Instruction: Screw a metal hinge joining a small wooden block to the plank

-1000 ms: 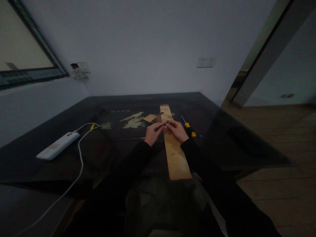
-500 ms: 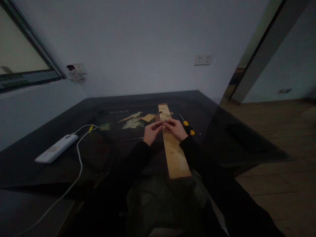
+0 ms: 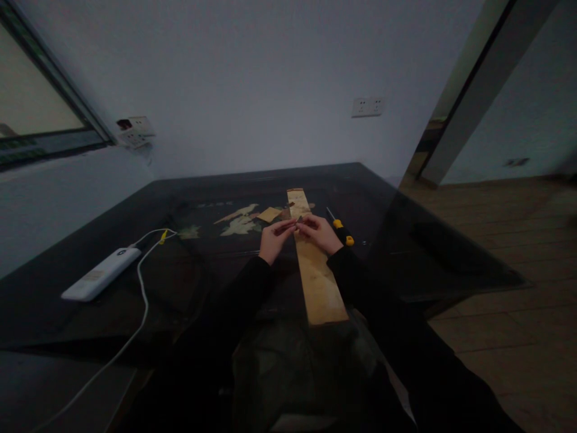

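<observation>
"Board?"
"Long, narrow board (image 3: 321, 291), pale yellowish wood, a few darker marks; lies lengthwise on the dark table (image 3: 383, 264), near end by the front edge."
"Fingers?"
"Left hand (image 3: 272, 240) and right hand (image 3: 323, 234) meet above it; both pinched nearly closed on a small dark item (image 3: 298, 223), too tiny to identify."
"Around them?"
"Yellow-and-black screwdriver (image 3: 341, 230) just right of the right hand; flat tan square (image 3: 269, 214) beyond the left; white double socket (image 3: 367, 107) on the wall (image 3: 252, 78)."
</observation>
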`<state>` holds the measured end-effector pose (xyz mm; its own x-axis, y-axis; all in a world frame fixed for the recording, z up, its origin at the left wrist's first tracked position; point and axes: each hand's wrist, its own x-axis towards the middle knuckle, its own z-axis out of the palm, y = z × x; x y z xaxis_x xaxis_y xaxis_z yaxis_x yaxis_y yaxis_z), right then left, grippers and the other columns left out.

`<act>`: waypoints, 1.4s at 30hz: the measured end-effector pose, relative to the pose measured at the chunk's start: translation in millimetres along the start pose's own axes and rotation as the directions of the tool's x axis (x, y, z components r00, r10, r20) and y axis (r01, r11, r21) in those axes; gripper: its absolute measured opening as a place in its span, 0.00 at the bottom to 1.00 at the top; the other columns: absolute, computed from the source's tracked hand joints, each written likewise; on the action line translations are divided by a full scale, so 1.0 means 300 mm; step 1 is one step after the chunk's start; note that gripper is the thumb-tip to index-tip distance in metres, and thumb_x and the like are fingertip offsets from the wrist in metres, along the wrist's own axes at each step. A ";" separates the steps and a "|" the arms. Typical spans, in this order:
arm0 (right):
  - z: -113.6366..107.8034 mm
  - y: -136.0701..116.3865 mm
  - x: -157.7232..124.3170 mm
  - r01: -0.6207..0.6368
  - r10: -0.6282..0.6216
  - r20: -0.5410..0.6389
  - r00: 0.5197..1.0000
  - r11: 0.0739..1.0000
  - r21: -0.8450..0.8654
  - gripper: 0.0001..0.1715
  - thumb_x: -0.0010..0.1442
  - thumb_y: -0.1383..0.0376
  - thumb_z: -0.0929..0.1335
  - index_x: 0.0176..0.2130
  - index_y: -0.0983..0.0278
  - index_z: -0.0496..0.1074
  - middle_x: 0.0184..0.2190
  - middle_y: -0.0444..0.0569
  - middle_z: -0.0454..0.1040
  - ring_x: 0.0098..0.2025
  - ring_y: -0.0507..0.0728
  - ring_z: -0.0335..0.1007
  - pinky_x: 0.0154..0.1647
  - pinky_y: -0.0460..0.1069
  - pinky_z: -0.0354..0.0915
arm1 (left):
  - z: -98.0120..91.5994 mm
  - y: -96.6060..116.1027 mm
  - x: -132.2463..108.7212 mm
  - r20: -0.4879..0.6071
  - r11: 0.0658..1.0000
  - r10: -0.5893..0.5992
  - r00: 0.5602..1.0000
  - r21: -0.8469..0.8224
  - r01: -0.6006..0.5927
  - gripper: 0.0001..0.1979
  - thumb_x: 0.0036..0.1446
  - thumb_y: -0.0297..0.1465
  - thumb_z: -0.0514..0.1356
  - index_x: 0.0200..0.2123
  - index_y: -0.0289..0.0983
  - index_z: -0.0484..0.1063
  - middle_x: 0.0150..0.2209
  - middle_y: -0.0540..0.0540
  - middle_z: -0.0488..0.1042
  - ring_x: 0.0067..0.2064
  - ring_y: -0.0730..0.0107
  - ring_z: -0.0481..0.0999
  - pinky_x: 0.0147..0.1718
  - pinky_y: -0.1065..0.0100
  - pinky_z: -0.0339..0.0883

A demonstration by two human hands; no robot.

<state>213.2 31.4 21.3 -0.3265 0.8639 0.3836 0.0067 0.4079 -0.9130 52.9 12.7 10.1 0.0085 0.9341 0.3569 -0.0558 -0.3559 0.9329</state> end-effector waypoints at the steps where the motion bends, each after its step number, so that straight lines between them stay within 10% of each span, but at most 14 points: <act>1: 0.000 -0.001 0.000 -0.005 0.005 0.004 1.000 1.000 0.013 0.19 0.50 0.51 0.70 0.31 0.64 0.69 0.24 0.43 0.70 0.25 0.50 0.65 0.27 0.46 0.62 | -0.001 -0.002 0.002 0.001 1.000 0.000 1.000 -0.005 0.000 0.20 0.45 0.37 0.68 0.42 0.33 0.78 0.45 0.39 0.78 0.49 0.56 0.76 0.53 0.55 0.67; 42: -0.007 0.004 -0.005 0.087 -0.107 -0.049 0.993 0.947 -0.310 0.10 0.58 0.60 0.63 0.28 0.63 0.67 0.23 0.44 0.68 0.27 0.52 0.63 0.28 0.46 0.57 | 0.002 -0.008 -0.006 0.028 0.982 0.108 0.994 0.156 -0.111 0.20 0.51 0.37 0.64 0.46 0.33 0.75 0.43 0.39 0.79 0.45 0.60 0.78 0.49 0.59 0.70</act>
<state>215.8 31.1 19.8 -0.2791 0.8284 0.4856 0.2704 0.5530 -0.7880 53.6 11.9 7.1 0.0302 0.8890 0.4570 0.0998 -0.4576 0.8835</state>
